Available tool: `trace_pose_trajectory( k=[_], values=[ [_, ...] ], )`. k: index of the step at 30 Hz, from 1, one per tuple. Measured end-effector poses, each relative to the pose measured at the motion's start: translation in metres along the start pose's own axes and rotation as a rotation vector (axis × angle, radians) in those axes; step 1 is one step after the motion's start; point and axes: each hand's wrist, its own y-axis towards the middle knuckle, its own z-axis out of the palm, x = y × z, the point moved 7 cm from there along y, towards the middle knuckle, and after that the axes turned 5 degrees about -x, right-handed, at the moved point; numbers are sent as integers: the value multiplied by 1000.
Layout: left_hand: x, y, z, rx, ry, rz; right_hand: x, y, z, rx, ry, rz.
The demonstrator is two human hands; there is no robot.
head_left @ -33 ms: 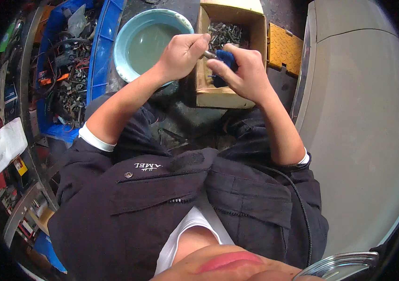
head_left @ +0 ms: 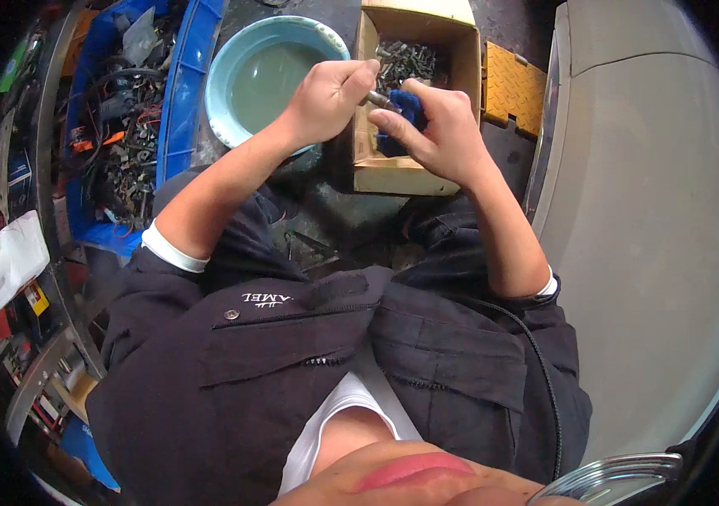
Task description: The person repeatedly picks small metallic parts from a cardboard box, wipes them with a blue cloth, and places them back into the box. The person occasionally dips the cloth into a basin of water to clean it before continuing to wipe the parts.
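My left hand point(head_left: 330, 101) is closed in a pinch on one end of a short grey metal rod-like part point(head_left: 380, 100), which may be a bolt; its exact kind is hard to make out. Bunched in my right hand point(head_left: 446, 133) is a blue cloth point(head_left: 404, 110), wrapped round the other end of the part, with the thumb and fingers pressed on it. Both hands are raised over the near left part of an open cardboard box point(head_left: 406, 179). Inside the box lie many small metal fasteners point(head_left: 408, 63), partly hidden by my right hand and the cloth.
Left of the box stands a light blue basin point(head_left: 218, 118) of cloudy water. A blue crate point(head_left: 175, 135) of jumbled parts and cables is farther left, beside a metal shelf point(head_left: 45, 169). Right of the box are a yellow ramp block point(head_left: 514, 84) and a large beige panel point(head_left: 646, 211).
The blue cloth has shifted and bunched slightly in my right hand, and the right thumb has moved a little left. My left hand stays in place.
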Motion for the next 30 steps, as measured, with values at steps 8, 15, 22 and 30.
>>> trace_pose_trajectory(
  k=[8,15,22,30],
  values=[
    [0,4,-2,-121,-291,-78,-10,6,-1,-111,7,133],
    [7,3,5,30,-907,-225,-20,9,7,-113,179,189],
    [14,6,7,-23,-978,-263,-5,18,10,-73,-18,51],
    [12,19,-20,-83,-517,-296,-42,23,-15,-406,144,254]
  ],
)
